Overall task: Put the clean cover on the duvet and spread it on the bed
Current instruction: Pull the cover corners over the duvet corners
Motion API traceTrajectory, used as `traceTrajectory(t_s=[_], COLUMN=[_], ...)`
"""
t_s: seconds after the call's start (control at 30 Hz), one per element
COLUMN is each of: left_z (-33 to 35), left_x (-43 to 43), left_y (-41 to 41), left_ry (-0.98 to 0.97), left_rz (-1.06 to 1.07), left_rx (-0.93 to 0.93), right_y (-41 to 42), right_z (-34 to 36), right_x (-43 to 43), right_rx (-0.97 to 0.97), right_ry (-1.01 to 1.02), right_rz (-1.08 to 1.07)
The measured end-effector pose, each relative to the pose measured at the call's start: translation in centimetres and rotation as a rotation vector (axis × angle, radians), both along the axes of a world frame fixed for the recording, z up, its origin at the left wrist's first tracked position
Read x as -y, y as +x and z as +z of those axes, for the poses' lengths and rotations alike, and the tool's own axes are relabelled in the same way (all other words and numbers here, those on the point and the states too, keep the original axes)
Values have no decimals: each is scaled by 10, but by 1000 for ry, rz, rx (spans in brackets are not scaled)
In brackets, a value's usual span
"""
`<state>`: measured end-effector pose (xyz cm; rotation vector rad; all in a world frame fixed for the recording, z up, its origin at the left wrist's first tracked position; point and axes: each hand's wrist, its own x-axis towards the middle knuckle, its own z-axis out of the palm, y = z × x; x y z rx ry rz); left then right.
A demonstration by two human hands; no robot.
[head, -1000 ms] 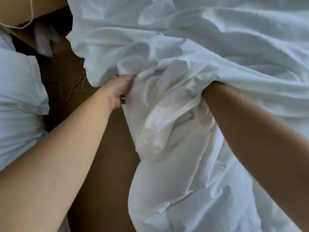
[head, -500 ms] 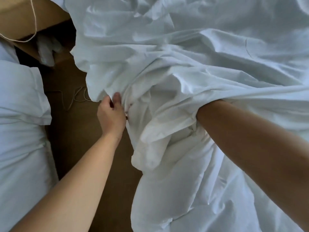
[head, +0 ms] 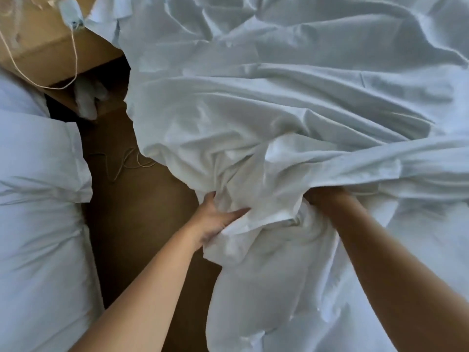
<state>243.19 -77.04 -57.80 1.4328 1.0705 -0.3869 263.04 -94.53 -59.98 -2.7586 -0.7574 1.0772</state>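
The white duvet cover (head: 291,118) lies crumpled over the bed and hangs down its left side in a thick bunch. My left hand (head: 215,217) grips that bunched fabric near the bed's edge, with the thumb laid across a fold and the fingers dug into the cloth. My right forearm reaches in from the lower right. My right hand (head: 320,196) goes under a fold of the cover at the wrist, so its fingers are hidden. I cannot tell the duvet apart from the cover in the white folds.
A white pillow (head: 38,199) lies at the left. Between it and the bed runs a strip of brown floor (head: 132,224) with a thin loose cord (head: 132,161). A wooden bedside unit (head: 45,41) with a white charger and cable stands at top left.
My left hand has left the cover's side edge and taken hold of the bunched fabric lower down. My right wrist sits lower in the frame, still under the cover.
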Motion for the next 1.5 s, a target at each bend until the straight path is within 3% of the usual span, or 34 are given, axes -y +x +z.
traceTrajectory(t_s=[0.07,0.13,0.2,0.27,0.33,0.37,0.43,0.53,0.63,0.67,0.7,0.8,0.87,0.93,1.0,1.13,1.23,1.33,1.5], left_z=[-1,2,3,-2,-3,-2,3,4,5,4,3,-8,-8,-8,-10,-19,-25,-27,-38], left_x=[24,53,84,104,111,111,107,106,100,95,89,78,82,92,103,107,103,106,107], left_y=[-12,-33,-59,-71,-64,-56,-37,-17,0,8,16,27,22,18,14,11,13,19,26], left_ry=[15,228,651,1080,1304,1309,1136,900,1043,1097,1110,1042,1126,1200,1124,1029,957,897,820], left_rz=[88,194,40,-237,-337,-354,-459,-511,-256,-189,-181,-348,-401,-428,-512,-574,-422,-229,-262], left_rx=[36,240,426,464,434,410,376,220,342,397,396,164,191,431,587,454,397,412,472], right_y=[-22,-66,-106,-125,-119,-111,-93,-83,-89,-91,-95,-115,-141,-159,-155,-127,-107,-97,-99], right_z=[8,22,18,10,0,-1,3,21,40,40,41,25,9,2,-8,-7,-1,5,7], right_x=[40,74,79,59,37,27,16,12,4,1,-1,0,9,15,20,31,38,41,46], right_rx=[161,342,434,306,156,86,-17,6,138,145,110,-8,250,434,311,57,-36,-99,-214], right_ry=[278,480,389,137,73,93,98,293,697,738,745,507,332,238,280,286,246,332,562], right_rz=[-57,-188,-153,-42,36,64,118,115,-223,-305,-360,-343,-410,-509,-512,-329,-278,-303,-440])
